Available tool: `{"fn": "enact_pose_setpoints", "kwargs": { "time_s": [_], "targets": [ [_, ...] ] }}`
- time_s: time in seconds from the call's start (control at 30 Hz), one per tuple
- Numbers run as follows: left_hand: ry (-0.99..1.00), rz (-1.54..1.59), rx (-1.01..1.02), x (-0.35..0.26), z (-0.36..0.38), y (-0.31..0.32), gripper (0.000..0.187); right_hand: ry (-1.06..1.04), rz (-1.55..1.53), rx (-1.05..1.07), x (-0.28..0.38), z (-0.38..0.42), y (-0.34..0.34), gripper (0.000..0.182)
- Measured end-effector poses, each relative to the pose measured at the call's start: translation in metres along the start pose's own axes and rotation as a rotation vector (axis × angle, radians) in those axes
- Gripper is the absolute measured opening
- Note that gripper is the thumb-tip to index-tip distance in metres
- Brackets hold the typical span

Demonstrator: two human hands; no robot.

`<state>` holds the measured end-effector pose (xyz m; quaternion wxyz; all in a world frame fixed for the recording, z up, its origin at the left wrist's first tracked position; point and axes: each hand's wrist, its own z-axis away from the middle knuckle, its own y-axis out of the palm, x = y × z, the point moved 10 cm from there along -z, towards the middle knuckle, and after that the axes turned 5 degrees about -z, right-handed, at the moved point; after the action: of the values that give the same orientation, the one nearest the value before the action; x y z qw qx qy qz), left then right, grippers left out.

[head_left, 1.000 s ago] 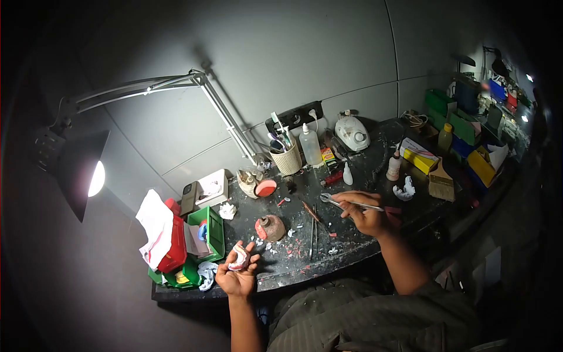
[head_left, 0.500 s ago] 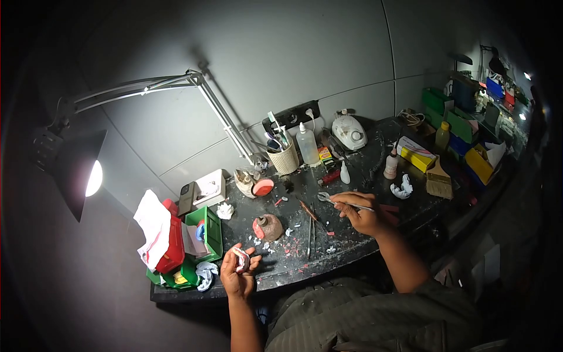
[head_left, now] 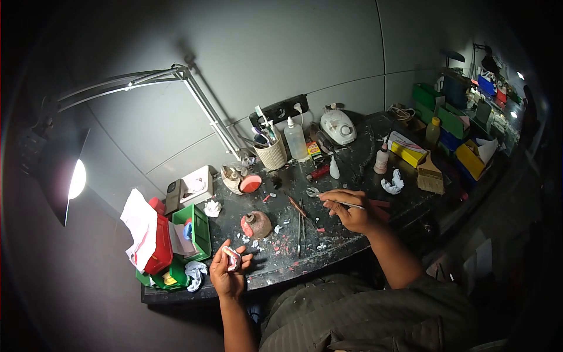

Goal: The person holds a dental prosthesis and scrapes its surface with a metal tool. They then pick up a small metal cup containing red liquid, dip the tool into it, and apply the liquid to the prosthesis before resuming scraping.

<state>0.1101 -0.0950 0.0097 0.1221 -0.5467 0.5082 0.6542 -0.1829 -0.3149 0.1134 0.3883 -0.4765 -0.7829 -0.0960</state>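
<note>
My left hand (head_left: 230, 276) holds a small pink and white dental model (head_left: 232, 258) above the front edge of the bench. Farther right, my right hand (head_left: 347, 210) is closed on a thin metal tool (head_left: 315, 193), whose wide tip points left. The tool and the model are well apart. Between the hands lie a reddish-brown handled tool (head_left: 297, 206) and slim metal instruments (head_left: 301, 234). Behind my left hand stands a squat, stained burner-like bottle (head_left: 256, 224) with pink on its side.
Green and red bins (head_left: 200, 232) stand at the left below a lamp (head_left: 75, 179). Along the back are a woven cup (head_left: 271, 155), a clear bottle (head_left: 295, 139) and a white device (head_left: 338, 127). A brush (head_left: 430, 176) lies at the right; scraps litter the dark bench (head_left: 275, 271).
The whole view has shifted, so the bench and both hands appear slightly farther left. Both hands keep their holds, with little other visible movement.
</note>
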Motion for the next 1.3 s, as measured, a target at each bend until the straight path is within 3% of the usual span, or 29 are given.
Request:
{"fn": "enact_pose_setpoints", "kwargs": {
  "time_s": [0.57, 1.07, 1.13, 1.23, 1.3],
  "targets": [
    [0.032, 0.001, -0.078, 0.001, -0.007, -0.015, 0.039, -0.136, 0.002, -0.088, -0.003, 0.004, -0.002, 0.015],
    [0.070, 0.055, 0.011, 0.003, -0.010, -0.020, 0.050, -0.158, 0.000, -0.093, -0.010, 0.003, -0.005, 0.015],
    [0.068, 0.089, 0.040, 0.003, -0.009, -0.022, 0.053, -0.145, 0.076, 0.008, -0.008, 0.003, 0.000, 0.014],
    [0.099, 0.133, 0.004, -0.002, -0.006, -0.019, 0.053, -0.152, 0.079, 0.005, -0.003, 0.004, -0.001, 0.015],
    [0.088, 0.130, -0.148, -0.006, 0.001, -0.014, 0.053, -0.173, 0.079, -0.013, -0.004, 0.005, -0.001, 0.015]
  ]
}}
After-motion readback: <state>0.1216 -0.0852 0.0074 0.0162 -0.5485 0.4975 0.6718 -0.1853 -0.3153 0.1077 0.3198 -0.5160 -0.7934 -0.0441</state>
